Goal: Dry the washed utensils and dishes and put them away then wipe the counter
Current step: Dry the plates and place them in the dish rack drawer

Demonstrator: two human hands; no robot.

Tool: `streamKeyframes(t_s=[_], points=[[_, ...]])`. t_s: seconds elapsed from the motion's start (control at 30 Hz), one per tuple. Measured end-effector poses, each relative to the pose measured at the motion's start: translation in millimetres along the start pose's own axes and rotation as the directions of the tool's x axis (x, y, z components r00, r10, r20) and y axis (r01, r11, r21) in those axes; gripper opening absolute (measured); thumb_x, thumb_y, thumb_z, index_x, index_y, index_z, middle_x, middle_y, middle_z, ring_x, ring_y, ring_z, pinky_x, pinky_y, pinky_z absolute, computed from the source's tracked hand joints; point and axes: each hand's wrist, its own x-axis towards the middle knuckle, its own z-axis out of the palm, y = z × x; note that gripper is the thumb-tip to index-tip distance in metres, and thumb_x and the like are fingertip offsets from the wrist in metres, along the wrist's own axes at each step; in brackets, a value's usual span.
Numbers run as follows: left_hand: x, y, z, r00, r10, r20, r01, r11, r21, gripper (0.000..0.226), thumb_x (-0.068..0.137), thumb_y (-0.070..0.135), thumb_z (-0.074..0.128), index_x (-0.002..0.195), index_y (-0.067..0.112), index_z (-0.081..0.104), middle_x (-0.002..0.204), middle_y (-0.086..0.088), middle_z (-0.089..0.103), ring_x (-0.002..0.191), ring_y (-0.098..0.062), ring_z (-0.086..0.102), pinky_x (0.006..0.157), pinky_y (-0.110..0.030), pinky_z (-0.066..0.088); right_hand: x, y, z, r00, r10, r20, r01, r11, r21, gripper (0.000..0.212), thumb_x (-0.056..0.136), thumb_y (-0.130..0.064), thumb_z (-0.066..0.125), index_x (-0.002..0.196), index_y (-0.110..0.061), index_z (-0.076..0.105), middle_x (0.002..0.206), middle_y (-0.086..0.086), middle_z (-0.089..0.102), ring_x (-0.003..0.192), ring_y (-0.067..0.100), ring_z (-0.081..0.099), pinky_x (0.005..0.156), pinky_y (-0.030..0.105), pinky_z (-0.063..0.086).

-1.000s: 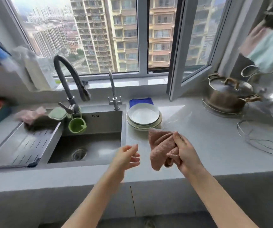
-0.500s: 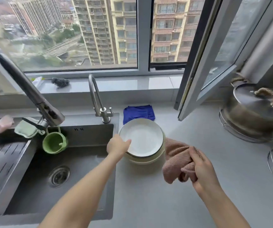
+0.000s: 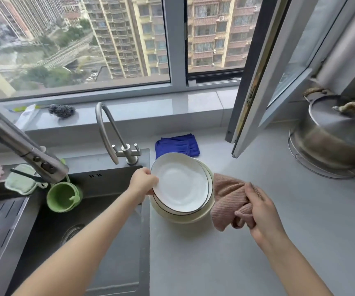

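A high-rise home kitchen: sink at eight o'clock, stacked plates beside it, lidded pot at three, tower blocks outside at twelve.

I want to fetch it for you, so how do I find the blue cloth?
Start at the big window, then look down to the grey counter right of the sink. The blue cloth lies at the back, just behind the stack of white plates. It is the only deep blue one; the pink cloth nearby is bunched in the right hand.
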Motion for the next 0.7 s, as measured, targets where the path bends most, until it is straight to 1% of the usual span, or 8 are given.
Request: streamKeyframes(t_s=[0.1,0.17,0.27,0.4,0.47,0.57,0.63,0.7], points=[[-5.9,12.0,-3.6,0.997,-0.041,0.063,0.048,0.991,-0.121,0.032,0.082,-0.011,0.045,0.062,0.012,0.036,0.062,-0.006,0.043,0.054,-0.021,0.044,0.053,-0.027,0.040,2.1,-1.4,5.1,0.999,-0.037,-0.022,0.037,0.999,-0.027,0.023,0.097,-0.029,0.053,0.083,-0.012,0.061,0.072,0.005,0.053,0.039,0.009,0.051,0.034,0.018,0.041],[-7.1,15.3,-2.8,0.996,-0.039,0.085,0.052,0.986,-0.160,0.021,0.083,-0.007,0.046,0.071,0.010,0.042,0.069,-0.007,0.048,0.058,-0.021,0.048,0.053,-0.025,0.039,0.7,-1.2,14.7,0.995,-0.095,-0.035,0.093,0.994,-0.057,0.020,0.097,-0.031,0.052,0.088,-0.016,0.061,0.078,0.005,0.056,0.044,0.016,0.054,0.037,0.021,0.041],[-13.9,23.9,6.0,0.999,0.019,0.043,-0.011,0.984,-0.178,0.008,0.088,0.008,0.049,0.095,0.011,0.045,0.084,-0.006,0.051,0.072,-0.022,0.053,0.060,-0.030,0.043,0.1,2.8,36.2,0.974,-0.212,-0.076,0.201,0.971,-0.129,0.011,0.097,-0.032,0.052,0.097,-0.028,0.062,0.099,-0.003,0.061,0.080,0.022,0.064,0.045,0.030,0.054],[-35.2,43.2,16.2,0.947,0.312,-0.079,-0.290,0.934,0.211,0.019,0.097,0.035,0.042,0.107,0.020,0.049,0.086,0.004,0.051,0.082,-0.019,0.049,0.073,-0.030,0.035,-3.1,11.8,70.0,0.865,-0.500,-0.043,0.475,0.843,-0.252,0.018,0.097,-0.030,0.051,0.110,-0.035,0.062,0.122,-0.011,0.056,0.096,-0.001,0.059,0.066,0.032,0.059],[-41.4,51.1,17.7,0.905,0.417,-0.077,-0.383,0.882,0.275,0.024,0.098,0.037,0.040,0.098,0.019,0.055,0.083,0.007,0.054,0.086,-0.019,0.051,0.073,-0.030,0.034,-7.0,20.0,94.2,0.851,-0.504,0.145,0.524,0.832,-0.184,0.022,0.097,-0.040,0.047,0.113,-0.052,0.058,0.130,-0.029,0.046,0.103,-0.002,0.054,0.064,0.024,0.056],[-39.4,54.4,12.0,0.886,0.459,-0.060,-0.450,0.885,0.122,0.041,0.093,0.041,0.041,0.078,0.008,0.060,0.069,-0.002,0.063,0.072,-0.020,0.057,0.071,-0.041,0.046,-0.5,45.7,127.0,0.738,-0.382,0.556,0.605,0.740,-0.295,0.034,0.088,-0.071,0.024,0.122,-0.078,0.023,0.132,-0.033,0.041,0.124,-0.003,0.037,0.099,0.024,0.024],[-40.6,55.9,3.8,0.875,0.480,-0.064,-0.475,0.876,0.078,0.040,0.091,0.038,0.044,0.070,0.010,0.062,0.060,0.005,0.060,0.062,-0.017,0.053,0.065,-0.038,0.047,14.0,54.1,137.3,0.696,-0.355,0.624,0.678,0.613,-0.406,0.043,0.092,-0.059,0.012,0.132,-0.070,0.000,0.155,-0.023,0.019,0.142,-0.006,0.005,0.113,0.033,0.000],[-42.4,56.9,-3.4,0.864,0.502,-0.050,-0.499,0.865,0.060,0.037,0.091,0.032,0.047,0.067,0.010,0.063,0.058,0.008,0.058,0.059,-0.014,0.050,0.061,-0.034,0.042,33.7,50.4,137.4,0.719,-0.370,0.589,0.693,0.442,-0.569,0.050,0.089,-0.058,0.003,0.139,-0.056,-0.003,0.158,-0.023,-0.001,0.144,-0.001,-0.008,0.116,0.043,-0.010]])
